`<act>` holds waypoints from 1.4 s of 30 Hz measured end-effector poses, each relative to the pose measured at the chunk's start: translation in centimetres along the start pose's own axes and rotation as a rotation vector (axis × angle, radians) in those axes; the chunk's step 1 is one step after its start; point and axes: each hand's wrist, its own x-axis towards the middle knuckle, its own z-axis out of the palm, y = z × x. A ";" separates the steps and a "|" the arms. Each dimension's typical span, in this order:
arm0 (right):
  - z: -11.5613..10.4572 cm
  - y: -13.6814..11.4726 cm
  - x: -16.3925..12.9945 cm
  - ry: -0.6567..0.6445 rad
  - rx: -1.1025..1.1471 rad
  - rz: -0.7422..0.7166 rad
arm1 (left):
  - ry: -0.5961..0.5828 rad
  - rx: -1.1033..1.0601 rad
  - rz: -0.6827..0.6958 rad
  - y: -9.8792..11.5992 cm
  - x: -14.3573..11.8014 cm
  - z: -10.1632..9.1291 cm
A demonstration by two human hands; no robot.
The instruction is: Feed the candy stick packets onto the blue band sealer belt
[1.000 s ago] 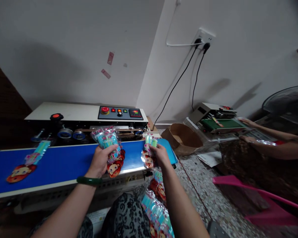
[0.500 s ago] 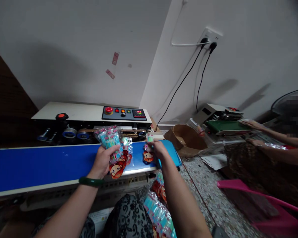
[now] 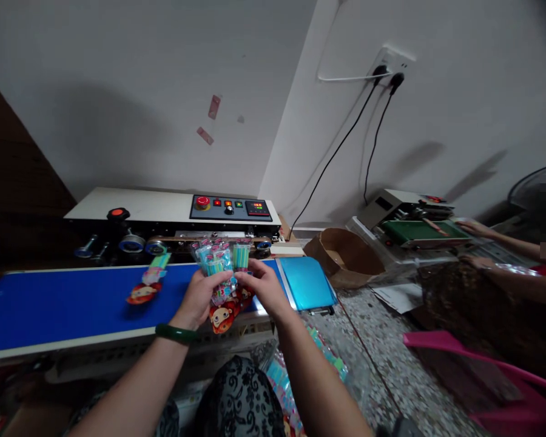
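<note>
My left hand [image 3: 199,297], with a green bangle at the wrist, is closed round a stack of clear plastic packets [image 3: 218,262]. Striped pastel contents and a red-haired cartoon figure show through them. Against the stack, my right hand [image 3: 264,288] pinches one more packet [image 3: 241,256] between thumb and fingers. Both hands are over the blue conveyor belt [image 3: 86,300] of a band sealer [image 3: 131,206]. A single packet [image 3: 150,282] lies on the belt to the left, its top end near the sealer's rollers.
More packets [image 3: 279,376] lie in plastic below the belt, beside my knee. An open cardboard box [image 3: 343,258] stands right of the belt's light-blue end plate [image 3: 307,282]. Farther right, a co-worker's hands [image 3: 475,230] are near a green-belted machine [image 3: 418,233]. A pink stool [image 3: 495,388] is at lower right.
My right hand has moved left, from the belt's right end to the stack, with a packet. My left hand shifted slightly right. A packet now shows on the belt left of my hands.
</note>
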 end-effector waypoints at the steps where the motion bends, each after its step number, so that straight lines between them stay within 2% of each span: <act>1: 0.4 0.2 -0.2 0.034 0.006 -0.017 | -0.006 0.008 -0.005 -0.1 0.0 0.1; 3: 0.4 0.6 -0.2 0.124 0.045 -0.029 | 0.004 0.023 -0.003 -0.3 -0.1 0.1; 5: -0.7 1.0 -0.2 0.224 0.105 -0.029 | 0.038 0.033 0.010 -0.2 -0.1 0.0; 7: -2.5 1.2 -0.2 0.348 0.163 -0.002 | 0.065 0.039 0.010 0.0 -0.2 -0.1; 10: -5.8 1.4 0.1 0.488 0.141 0.140 | 0.075 0.043 -0.004 0.4 -0.2 -0.1; 14: -8.6 1.4 1.4 0.432 0.015 0.323 | 0.070 0.038 0.001 0.6 -0.2 0.0; 18: -8.8 1.4 3.1 0.367 -0.035 0.339 | 0.056 0.003 -0.014 0.3 0.0 0.0; 22: -7.0 1.0 2.9 0.427 -0.079 0.222 | 0.037 -0.026 -0.030 0.0 0.1 0.1; 24: -5.3 0.7 1.8 0.318 -0.051 0.142 | 0.007 -0.031 -0.032 -0.1 0.1 0.2; 27: -2.5 0.7 -0.1 0.064 0.020 0.068 | -0.022 -0.018 -0.029 -0.5 0.0 0.6; 28: -1.7 0.8 -0.5 0.040 0.032 0.056 | -0.023 -0.005 -0.033 -0.7 -0.1 0.8; 30: -0.8 1.4 -0.9 0.089 0.037 0.024 | -0.028 0.019 -0.049 -1.0 -0.2 0.9; 32: -1.0 2.0 -1.0 0.189 0.048 0.003 | -0.025 0.028 -0.046 -1.3 -0.2 1.0; 34: -2.1 2.3 -0.8 0.301 0.080 0.012 | 0.013 0.033 -0.031 -1.3 -0.1 0.8; 37: -4.9 2.2 -0.3 0.452 0.125 0.115 | 0.082 0.048 -0.024 -1.2 0.1 0.4; 39: -6.7 2.0 0.3 0.476 0.088 0.208 | 0.094 0.048 -0.025 -1.0 0.3 0.2; 42: -8.4 1.7 1.7 0.417 -0.006 0.304 | 0.084 0.046 -0.011 -0.9 0.4 0.0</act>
